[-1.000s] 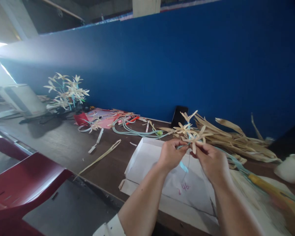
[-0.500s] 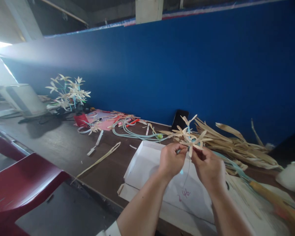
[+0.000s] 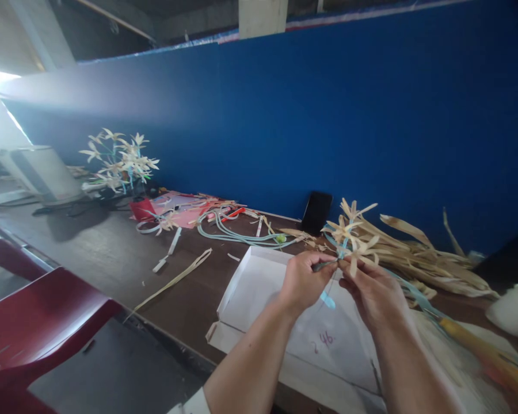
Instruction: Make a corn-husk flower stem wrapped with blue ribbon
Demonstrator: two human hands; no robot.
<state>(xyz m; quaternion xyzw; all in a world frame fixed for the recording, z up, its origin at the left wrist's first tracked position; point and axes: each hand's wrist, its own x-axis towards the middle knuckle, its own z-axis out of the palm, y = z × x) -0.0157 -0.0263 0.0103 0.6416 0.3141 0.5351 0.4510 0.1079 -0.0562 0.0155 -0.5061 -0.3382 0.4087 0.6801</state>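
Note:
A small spray of pale, dried-leaf flowers [image 3: 344, 232] with light-blue wrapped stems stands up from between my fingertips. My right hand [image 3: 373, 290] is closed, pinching the spray at the base of its stem. Closed close beside it, my left hand [image 3: 304, 282] pinches a bluish strip [image 3: 324, 265] against the stem. A light-blue strip end [image 3: 327, 299] and a thin wire hang below my fingers. Beneath both hands lies an open white cardboard box [image 3: 259, 287] marked in red.
Dried husks [image 3: 414, 253] are heaped at the right, near a yellow-handled tool [image 3: 466, 339] and a white roll [image 3: 513, 310]. A black phone [image 3: 316, 213] leans on the blue partition [image 3: 371, 115]. Light-blue tubing [image 3: 224, 233] and a flower arrangement [image 3: 123, 161] are at left.
The flower spray has shifted slightly right and turned in my fingers, uncovering more of the phone. More of the light-blue strip end shows below my hands.

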